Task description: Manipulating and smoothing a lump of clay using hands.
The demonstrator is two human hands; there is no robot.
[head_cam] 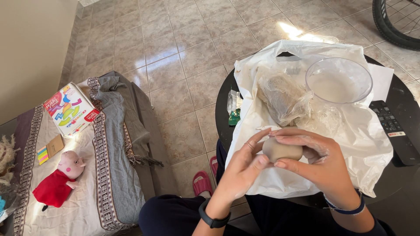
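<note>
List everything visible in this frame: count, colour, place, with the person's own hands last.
clay lump: 1, grey-beige, between both hands
plastic sheet: 1, white, over the table
table: 1, black, round, right
bowl: 1, clear, on the sheet
wrapped clay: 1, grey, left of bowl
remote: 1, black, table's right edge
plush toy: 1, pink and red, on the couch
box: 1, multicoloured, on the couch
left hand: grip on lump
right hand: grip on lump

Matt clay lump (282, 150) (glossy floor tiles (183, 57))
</note>
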